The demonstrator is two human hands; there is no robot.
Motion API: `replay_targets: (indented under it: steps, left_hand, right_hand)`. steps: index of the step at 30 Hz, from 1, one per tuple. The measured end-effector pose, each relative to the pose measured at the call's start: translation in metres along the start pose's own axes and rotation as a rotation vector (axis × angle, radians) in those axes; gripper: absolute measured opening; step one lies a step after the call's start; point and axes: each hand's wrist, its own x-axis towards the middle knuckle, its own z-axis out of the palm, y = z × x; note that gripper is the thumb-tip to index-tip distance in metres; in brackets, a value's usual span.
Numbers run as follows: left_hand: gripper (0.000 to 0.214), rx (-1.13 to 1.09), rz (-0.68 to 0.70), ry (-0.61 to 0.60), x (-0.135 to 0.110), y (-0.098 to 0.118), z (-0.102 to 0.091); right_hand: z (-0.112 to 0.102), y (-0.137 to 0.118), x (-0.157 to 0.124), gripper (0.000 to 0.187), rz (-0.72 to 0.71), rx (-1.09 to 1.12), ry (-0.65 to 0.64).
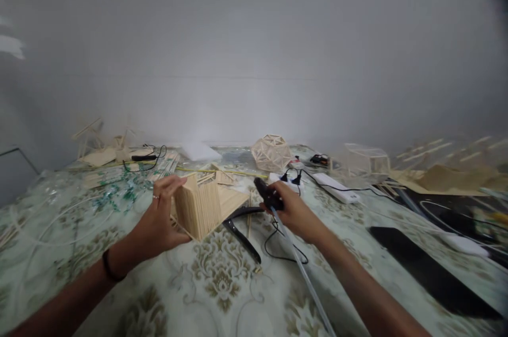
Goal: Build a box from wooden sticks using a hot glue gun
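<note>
head view: popsicle-stick model [200, 209] is clamped upright on the tablecloth [214, 279] by the left hand [159, 223]; glue gun [268, 194] is gripped in the closed right hand [297, 211], nozzle just right of the model, apart.

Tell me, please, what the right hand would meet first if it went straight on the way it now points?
Most likely the stick model held by the left hand: the right hand aims its glue gun leftward at it. Depth is unclear, so it might pass just behind.

Pale stick model [200, 209], ribbed walls, tilted on tablecloth [222, 294]; black glue gun [268, 194] just right, clear stick [304, 272] trailing.
</note>
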Motion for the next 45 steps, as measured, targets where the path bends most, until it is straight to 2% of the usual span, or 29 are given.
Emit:
replay_targets:
  steps: [3, 6, 9, 12, 16, 20, 21, 23, 26, 28, 30, 32, 33, 35, 38, 41, 45]
  left_hand:
    - [0.112, 0.028, 0.03, -0.022, -0.042, 0.007, -0.008]
    - [0.101, 0.045, 0.046, -0.054, -0.083, 0.016, -0.016]
    - [0.09, 0.044, 0.082, -0.1, -0.109, 0.027, -0.024]
    - [0.083, 0.038, 0.084, -0.148, -0.116, 0.039, -0.03]
    - [0.084, 0.016, 0.072, -0.227, -0.117, 0.046, -0.036]
    - [0.083, -0.029, 0.091, -0.253, -0.12, 0.042, -0.05]
    - [0.076, -0.042, 0.072, -0.235, -0.117, 0.044, -0.055]
    - [0.056, -0.075, 0.015, -0.082, -0.102, 0.057, -0.064]
    - [0.033, -0.123, -0.072, 0.015, -0.051, 0.103, -0.061]
    - [0.019, -0.379, 0.052, -0.095, -0.009, 0.143, -0.043]
    - [0.026, -0.481, 0.147, -0.174, 0.026, 0.179, -0.017]
    - [0.041, -0.52, 0.016, -0.21, 0.046, 0.205, 0.007]
    - [0.044, -0.543, -0.088, -0.192, 0.049, 0.213, 0.016]
    - [0.04, -0.622, -0.185, -0.156, 0.045, 0.224, 0.024]
    - [0.038, -0.7, -0.14, -0.137, 0.029, 0.231, 0.019]
    - [0.044, -0.719, -0.066, -0.166, 0.028, 0.228, 0.014]
    - [0.046, -0.644, -0.231, -0.231, 0.039, 0.228, 0.011]
  right_hand:
    - [-0.008, 0.014, -0.019, 0.028, 0.04, -0.023, -0.027]
    - [-0.018, 0.031, -0.05, 0.029, 0.082, -0.055, -0.055]
    - [-0.026, 0.048, -0.08, 0.023, 0.136, -0.1, -0.065]
    - [-0.026, 0.063, -0.1, 0.019, 0.187, -0.141, -0.05]
    - [-0.025, 0.071, -0.113, 0.024, 0.209, -0.139, -0.025]
    - [-0.045, 0.063, -0.111, 0.025, 0.221, -0.121, -0.019]
    - [-0.052, 0.058, -0.105, 0.021, 0.24, -0.135, 0.006]
    - [-0.059, 0.045, -0.083, 0.021, 0.305, -0.188, 0.09]
    - [-0.044, 0.018, -0.022, 0.028, 0.419, -0.254, 0.156]
    - [-0.017, -0.004, 0.026, 0.031, 0.467, -0.261, 0.163]
    - [0.012, -0.026, 0.067, 0.034, 0.497, -0.256, 0.187]
    - [0.034, -0.045, 0.094, 0.036, 0.506, -0.237, 0.202]
    - [0.04, -0.052, 0.101, 0.037, 0.511, -0.227, 0.213]
    - [0.047, -0.061, 0.106, 0.037, 0.532, -0.207, 0.234]
    - [0.049, -0.062, 0.1, 0.038, 0.582, -0.181, 0.265]
    - [0.053, -0.059, 0.095, 0.038, 0.628, -0.155, 0.293]
    - [0.059, -0.058, 0.098, 0.038, 0.661, -0.142, 0.342]
